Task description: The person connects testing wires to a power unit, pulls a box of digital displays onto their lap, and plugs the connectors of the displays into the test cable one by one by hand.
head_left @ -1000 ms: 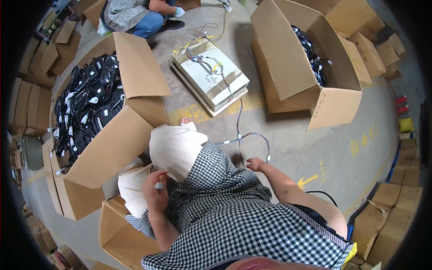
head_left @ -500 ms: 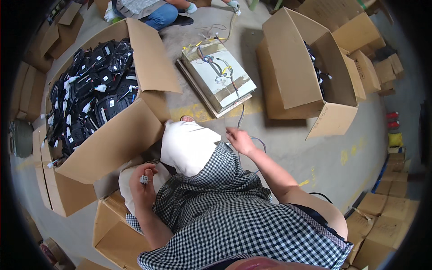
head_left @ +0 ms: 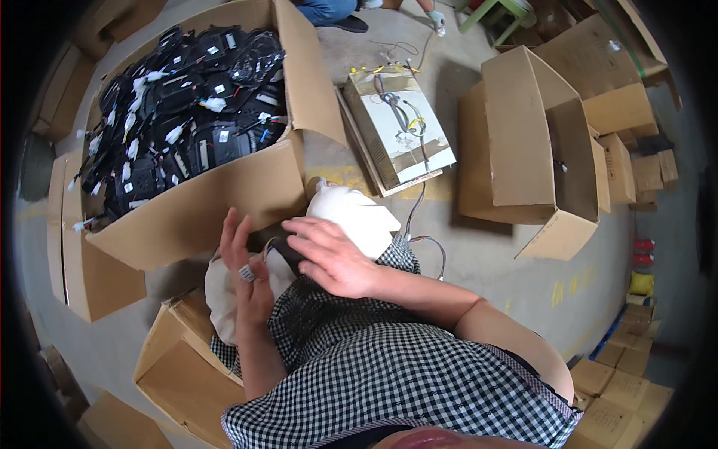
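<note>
I sit with a checked dress and white cloth [head_left: 359, 213] over my knees. A black part [head_left: 271, 238] lies on my lap between my hands, mostly hidden by them. My left hand [head_left: 245, 263] is against its left side with the fingers pointing up, and something small and silver shows at a finger. My right hand [head_left: 333, 258] lies over the part's right side, fingers stretched toward the left hand. Just past my knees stands a big open carton [head_left: 224, 202] heaped with black parts [head_left: 187, 120] that have white plugs and wires.
A flat carton [head_left: 404, 150] with loose wires on top lies ahead on the concrete floor. A grey wire [head_left: 428, 241] trails from it to my knee. An open carton [head_left: 538, 165] stands at the right, more cartons [head_left: 179, 359] at my left. Another person's gloved hand [head_left: 437, 19] is at the top.
My right hand has left the grey wire on the floor and come back to my lap, onto the black part. My left hand has risen to meet it.
</note>
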A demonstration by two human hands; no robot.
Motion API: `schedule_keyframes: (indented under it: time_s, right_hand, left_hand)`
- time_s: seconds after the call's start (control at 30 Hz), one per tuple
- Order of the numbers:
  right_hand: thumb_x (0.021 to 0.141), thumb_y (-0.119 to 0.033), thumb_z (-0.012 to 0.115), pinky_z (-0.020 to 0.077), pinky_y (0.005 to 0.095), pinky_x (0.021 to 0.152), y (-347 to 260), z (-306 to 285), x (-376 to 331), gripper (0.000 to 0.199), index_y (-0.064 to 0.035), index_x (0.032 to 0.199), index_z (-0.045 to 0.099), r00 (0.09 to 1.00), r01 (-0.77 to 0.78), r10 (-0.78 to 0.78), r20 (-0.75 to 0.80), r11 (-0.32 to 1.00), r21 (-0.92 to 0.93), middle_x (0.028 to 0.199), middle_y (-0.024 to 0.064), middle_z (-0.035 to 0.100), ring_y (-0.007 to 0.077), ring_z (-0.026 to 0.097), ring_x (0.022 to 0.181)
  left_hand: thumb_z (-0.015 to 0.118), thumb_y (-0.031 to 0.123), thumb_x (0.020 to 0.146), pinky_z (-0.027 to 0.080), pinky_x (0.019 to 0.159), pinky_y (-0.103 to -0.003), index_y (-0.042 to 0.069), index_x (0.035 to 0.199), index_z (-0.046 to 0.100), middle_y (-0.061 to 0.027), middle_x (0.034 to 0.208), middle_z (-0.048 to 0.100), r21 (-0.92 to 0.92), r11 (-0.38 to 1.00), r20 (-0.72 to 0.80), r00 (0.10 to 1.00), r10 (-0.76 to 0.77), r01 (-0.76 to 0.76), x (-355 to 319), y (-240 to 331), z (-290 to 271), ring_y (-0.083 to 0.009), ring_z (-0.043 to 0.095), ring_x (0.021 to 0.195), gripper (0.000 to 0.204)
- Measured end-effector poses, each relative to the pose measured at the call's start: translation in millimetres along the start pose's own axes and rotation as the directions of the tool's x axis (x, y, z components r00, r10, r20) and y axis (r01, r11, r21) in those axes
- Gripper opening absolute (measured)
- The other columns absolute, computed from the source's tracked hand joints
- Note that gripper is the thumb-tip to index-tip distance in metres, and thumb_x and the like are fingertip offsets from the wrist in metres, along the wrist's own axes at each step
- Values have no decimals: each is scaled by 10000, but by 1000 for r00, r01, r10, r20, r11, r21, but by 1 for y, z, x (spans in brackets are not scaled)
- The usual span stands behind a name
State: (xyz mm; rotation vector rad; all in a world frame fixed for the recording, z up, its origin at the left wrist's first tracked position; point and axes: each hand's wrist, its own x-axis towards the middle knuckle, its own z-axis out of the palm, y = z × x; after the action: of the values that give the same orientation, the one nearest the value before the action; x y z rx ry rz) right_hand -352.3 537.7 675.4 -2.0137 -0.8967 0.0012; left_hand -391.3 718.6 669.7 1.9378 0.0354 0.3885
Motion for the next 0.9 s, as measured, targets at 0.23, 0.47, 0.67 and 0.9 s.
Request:
schedule_keyframes:
  time_s: [0.23, 0.47, 0.67, 0.9]
  right_hand:
    - [766, -6, 538, 483, 398, 778, 4, 17, 28, 124, -3, 879, 588, 992, -98, 82, 95, 978, 183, 898, 173, 618, 348, 592, 837]
    - [942, -82, 444, 471, 329, 670, 118, -95, 68, 94, -32, 1018, 468, 634, 59, 690, -349, 407, 911, 806, 117, 604, 202, 570, 743]
    - [968, -81, 450, 438, 287, 559, 104, -150, 42, 56, -32, 993, 454, 436, 223, 706, -558, 516, 827, 841, 109, 589, 160, 533, 669]
    - [976, -192, 500, 274, 184, 425, 56, -93, 15, 162, -93, 862, 557, 698, -233, 623, -353, 664, 711, 634, -11, 549, 44, 381, 471]
  left_hand:
    - [565, 266, 893, 259, 1066, -408, 37, 1321, 446, -156, 1404, 390, 245, 966, 90, 994, 64, -85, 34, 28, 5, -298, 370, 1283, 500]
    - [656, 189, 891, 406, 662, -196, 63, 922, 630, 21, 803, 625, -829, 511, -4, 911, -412, 227, 56, 20, -19, -46, 516, 694, 133]
    - [655, 192, 892, 414, 656, -191, 63, 909, 648, 14, 808, 627, -775, 577, -9, 908, -419, 259, 66, 19, -13, -48, 514, 697, 131]
    - [651, 202, 894, 413, 657, -184, 65, 914, 647, 19, 805, 625, -753, 605, -23, 910, -415, 257, 84, 11, -5, -43, 511, 696, 139]
